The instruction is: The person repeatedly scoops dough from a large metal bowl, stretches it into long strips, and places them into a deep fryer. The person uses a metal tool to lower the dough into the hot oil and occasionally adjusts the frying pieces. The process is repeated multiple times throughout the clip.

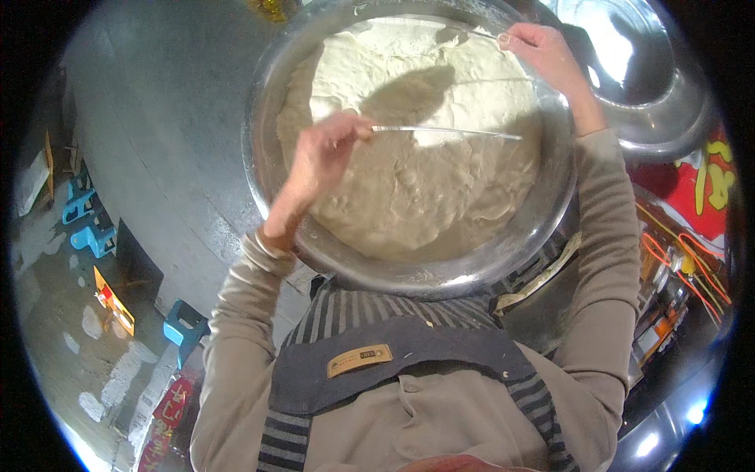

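A wide steel basin (407, 277) stands before me, holding a large mass of pale, wet, lumpy dough or batter (407, 194). My left hand (327, 144) is above the basin's left side, its fingers closed on a thin light rod (445, 130). That rod points right, over the dough. My right hand (540, 53) is at the far right rim, pinching the end of a second thin stick (481, 32). This one slants left along the far side of the dough, and its far end is hard to make out. Shadows fall across the dough.
A grey worktop (159, 112) spreads to the left. At the far right stands another shiny metal vessel (655, 124), near a red printed sheet (702, 194). Orange cords (684, 265) and clutter lie lower right. Blue plastic stools (186, 324) stand on the floor at left.
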A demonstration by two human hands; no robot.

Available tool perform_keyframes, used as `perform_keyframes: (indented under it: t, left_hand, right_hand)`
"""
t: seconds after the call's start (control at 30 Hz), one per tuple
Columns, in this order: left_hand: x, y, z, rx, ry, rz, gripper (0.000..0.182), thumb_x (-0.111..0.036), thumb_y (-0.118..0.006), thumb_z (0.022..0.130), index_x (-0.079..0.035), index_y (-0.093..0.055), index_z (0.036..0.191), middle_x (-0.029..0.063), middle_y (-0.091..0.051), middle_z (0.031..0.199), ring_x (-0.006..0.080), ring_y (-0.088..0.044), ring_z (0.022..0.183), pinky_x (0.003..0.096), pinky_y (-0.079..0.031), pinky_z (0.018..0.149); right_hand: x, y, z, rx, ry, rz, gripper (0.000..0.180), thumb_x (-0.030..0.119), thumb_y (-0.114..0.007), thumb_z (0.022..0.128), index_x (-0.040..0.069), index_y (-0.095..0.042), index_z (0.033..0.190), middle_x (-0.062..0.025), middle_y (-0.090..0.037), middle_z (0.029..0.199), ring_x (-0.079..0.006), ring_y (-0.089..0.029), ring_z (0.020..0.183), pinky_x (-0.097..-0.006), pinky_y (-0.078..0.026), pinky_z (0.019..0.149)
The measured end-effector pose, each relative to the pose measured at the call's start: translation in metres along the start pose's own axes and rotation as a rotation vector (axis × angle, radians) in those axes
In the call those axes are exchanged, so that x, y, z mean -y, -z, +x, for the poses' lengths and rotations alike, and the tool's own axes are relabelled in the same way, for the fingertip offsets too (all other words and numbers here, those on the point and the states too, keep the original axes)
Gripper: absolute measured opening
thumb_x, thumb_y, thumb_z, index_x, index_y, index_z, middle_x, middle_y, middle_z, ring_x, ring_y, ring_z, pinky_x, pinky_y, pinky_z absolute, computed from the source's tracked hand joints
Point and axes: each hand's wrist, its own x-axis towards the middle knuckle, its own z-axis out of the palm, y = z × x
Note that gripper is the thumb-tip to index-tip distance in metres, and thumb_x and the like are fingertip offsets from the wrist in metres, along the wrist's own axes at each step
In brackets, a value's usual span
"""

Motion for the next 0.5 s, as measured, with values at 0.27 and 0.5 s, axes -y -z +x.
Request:
perform_keyframes:
  t: [0.27,0.5]
  left_hand:
    - [0.014,-0.013,0.013,-0.108,1.081,-0.862,0.021,-0.013,-0.046,0.087,0.001,-0.057,0.098,-0.0028,-0.050,0.072,0.0036,-0.037,0.054,0.0165,-0.030,0.045]
    - [-0.026,0.024,-0.004,0.248,0.535,-0.048,0.017,-0.011,-0.044,0.084,0.000,-0.056,0.085,0.0006,-0.051,0.065,0.0100,-0.045,0.059,0.0240,-0.039,0.053]
  right_hand:
    - [0.014,0.006,-0.018,-0.150,-0.006,0.050,0.024,0.025,-0.057,0.080,0.003,-0.063,0.082,-0.0059,-0.061,0.074,-0.0135,-0.054,0.066,-0.0271,-0.043,0.062]
    - [0.058,-0.043,-0.134,0.375,-0.111,0.047,0.025,0.024,-0.059,0.079,0.001,-0.058,0.069,-0.0066,-0.049,0.053,-0.0125,-0.042,0.048,-0.0264,-0.037,0.048]
